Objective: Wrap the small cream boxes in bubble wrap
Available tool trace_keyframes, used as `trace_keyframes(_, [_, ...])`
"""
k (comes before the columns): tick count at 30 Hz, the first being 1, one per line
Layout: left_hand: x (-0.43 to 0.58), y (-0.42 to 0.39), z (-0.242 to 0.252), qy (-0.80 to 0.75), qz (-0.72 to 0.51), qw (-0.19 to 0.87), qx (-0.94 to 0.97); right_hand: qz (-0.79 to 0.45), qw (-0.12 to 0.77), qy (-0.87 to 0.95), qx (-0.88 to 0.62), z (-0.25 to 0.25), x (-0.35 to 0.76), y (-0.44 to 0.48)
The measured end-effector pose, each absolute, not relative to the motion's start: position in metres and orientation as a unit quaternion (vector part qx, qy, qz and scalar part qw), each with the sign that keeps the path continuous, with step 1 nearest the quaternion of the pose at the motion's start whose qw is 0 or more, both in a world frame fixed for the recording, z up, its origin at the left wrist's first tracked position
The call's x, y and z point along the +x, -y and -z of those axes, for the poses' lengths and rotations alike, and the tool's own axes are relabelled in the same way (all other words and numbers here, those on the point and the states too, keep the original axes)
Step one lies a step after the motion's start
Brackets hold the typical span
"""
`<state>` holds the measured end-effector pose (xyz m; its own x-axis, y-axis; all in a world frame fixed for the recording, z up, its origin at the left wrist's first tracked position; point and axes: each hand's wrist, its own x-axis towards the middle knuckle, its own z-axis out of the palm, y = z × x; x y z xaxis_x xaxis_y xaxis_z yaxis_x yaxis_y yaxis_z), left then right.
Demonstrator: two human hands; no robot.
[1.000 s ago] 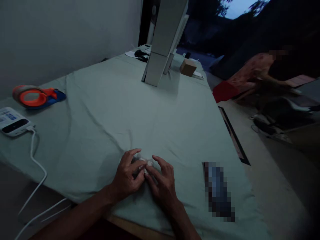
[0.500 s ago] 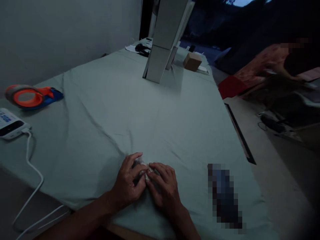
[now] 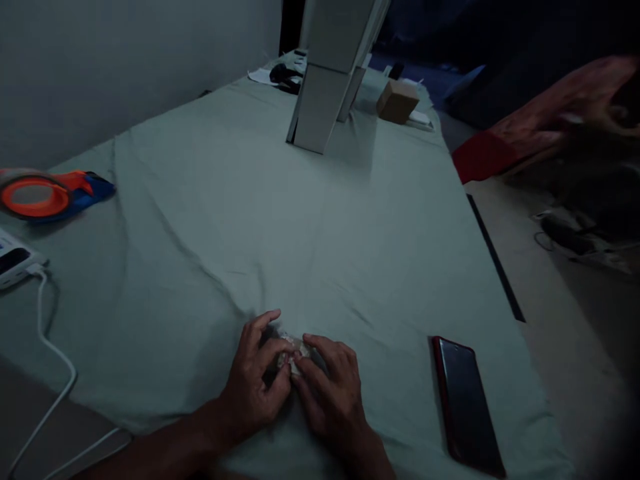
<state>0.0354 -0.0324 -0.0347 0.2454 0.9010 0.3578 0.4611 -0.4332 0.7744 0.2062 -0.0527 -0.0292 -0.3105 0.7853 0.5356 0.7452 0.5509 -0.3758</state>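
Head view, clock read from picture centre. Item: small, whitish, crumpled-looking piece (image 3: 300,345), material unclear, six o'clock, at the near worktop (image 3: 240,200). Hands: left hand (image 3: 263,367) and right hand (image 3: 333,387), both curled, fingertips pinching the piece between them. Risk, as judged: slipping or tearing, owing to small size, fingertip-only hold and dim light. Surface: worktop under wrinkled pale green cloth; a snagged fold could disturb the piece. Thereon: orange-and-blue plastic tape dispenser (image 3: 55,197), nine o'clock; white boxy device (image 3: 17,261) with white cable (image 3: 65,360), near it; black-screened phone in dark red case (image 3: 470,407), between four and five; tall pale grey upright (image 3: 323,103), twelve; brown cardboard box (image 3: 397,102), one. Room: grey wall (image 3: 140,60), ten; person in reddish clothing (image 3: 555,110), two.
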Motion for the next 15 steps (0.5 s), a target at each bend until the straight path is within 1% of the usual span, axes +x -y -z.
trace_keyframes(6, [0.036, 0.033, 0.036, -0.461, -0.407, 0.293, 0.732, -0.054, 0.360, 0.797, -0.483, 0.029, 0.211, 0.055])
trace_keyframes(12, [0.036, 0.034, 0.036, -0.458, -0.399, 0.276, 0.744, -0.092, 0.448, 0.720, -0.522, 0.034, 0.225, 0.059])
trace_keyframes(15, [0.036, 0.034, 0.036, -0.464, -0.408, 0.256, 0.743, -0.099, 0.475, 0.689, -0.539, 0.036, 0.229, 0.058])
